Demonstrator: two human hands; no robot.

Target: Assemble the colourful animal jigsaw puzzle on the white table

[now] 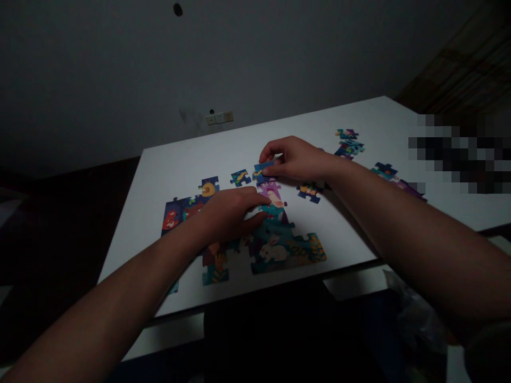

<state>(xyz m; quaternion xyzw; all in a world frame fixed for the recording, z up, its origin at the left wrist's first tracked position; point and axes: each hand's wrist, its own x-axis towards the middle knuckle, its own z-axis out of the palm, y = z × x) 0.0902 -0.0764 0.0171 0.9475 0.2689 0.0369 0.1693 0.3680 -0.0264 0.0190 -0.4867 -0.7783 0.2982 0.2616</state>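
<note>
My right hand (293, 157) pinches a blue jigsaw puzzle piece (260, 173) at the top of a column of joined pieces. Just below it lies a purple and pink piece with a pale bird (273, 194). My left hand (235, 210) rests over the joined puzzle, thumb and index finger apart, the fingertips touching the column by the bird. Part of the puzzle is hidden under this hand. Nearer to me, the joined section shows a white rabbit (273, 251). A red animal (171, 219) appears on the section at the left.
A loose piece (240, 178) lies left of my right hand, and another (310, 191) lies below its wrist. More pieces (349, 146) are scattered farther right on the white table (179, 159). A wall with sockets (219, 117) stands behind. The far right is pixelated.
</note>
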